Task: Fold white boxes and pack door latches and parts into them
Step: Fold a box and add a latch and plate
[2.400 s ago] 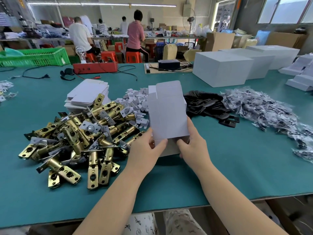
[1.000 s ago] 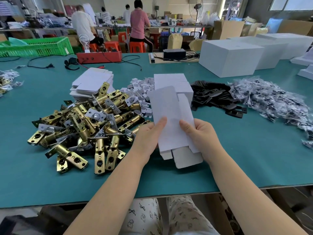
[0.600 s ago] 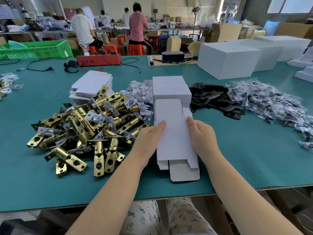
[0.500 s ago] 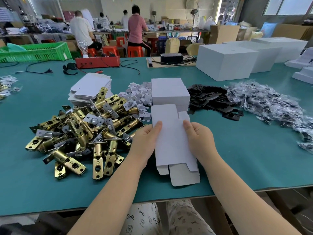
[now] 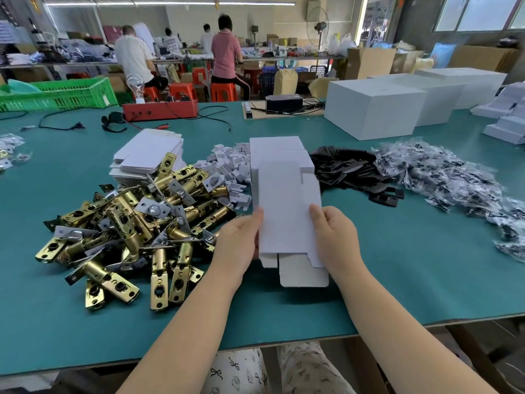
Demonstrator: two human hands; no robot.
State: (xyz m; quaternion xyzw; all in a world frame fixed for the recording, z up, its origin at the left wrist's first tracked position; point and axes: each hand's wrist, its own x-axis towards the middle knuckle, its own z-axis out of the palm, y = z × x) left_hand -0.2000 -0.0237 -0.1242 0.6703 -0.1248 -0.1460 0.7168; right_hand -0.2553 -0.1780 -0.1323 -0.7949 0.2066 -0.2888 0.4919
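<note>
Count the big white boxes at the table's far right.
3: the nearest, one behind it, and the farthest. The frame edge may hide more.

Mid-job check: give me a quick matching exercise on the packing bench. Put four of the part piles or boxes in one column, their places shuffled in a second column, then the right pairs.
Things:
1. flat box blank
2. brass latches
3. black plates
4. stack of flat blanks

Places:
A. behind the latch pile, far left of the centre
B. held between left hand and right hand
C. heaped left of the hands
D. right of the folded white box, beside the bagged parts

Pairs: 1-B, 2-C, 3-D, 4-A
</note>
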